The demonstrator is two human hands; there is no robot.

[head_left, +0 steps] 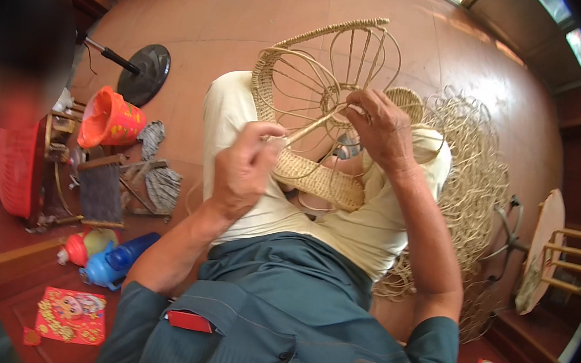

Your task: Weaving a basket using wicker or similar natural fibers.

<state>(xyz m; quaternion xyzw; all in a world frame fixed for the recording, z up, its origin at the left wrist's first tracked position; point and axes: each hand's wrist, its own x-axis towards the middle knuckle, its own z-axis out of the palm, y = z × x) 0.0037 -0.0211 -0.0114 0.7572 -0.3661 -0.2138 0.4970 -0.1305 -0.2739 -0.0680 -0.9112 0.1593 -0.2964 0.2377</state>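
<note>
A half-woven wicker frame with bare curved spokes rests across my lap, its woven band lying between my thighs. My left hand is closed, thumb against fingers, at the lower end of a straw-coloured cord-wrapped rod. That rod slants up to my right hand, whose thumb and fingers pinch it near the small ring where the spokes meet. What exactly lies inside the fingers of each hand is partly hidden. A small round woven piece shows just beyond my right wrist.
A large tangled heap of straw cord lies on the floor at my right, beside a tipped wooden stool. At left are a red bucket, a black round stand base, a small wooden seat and a blue bottle.
</note>
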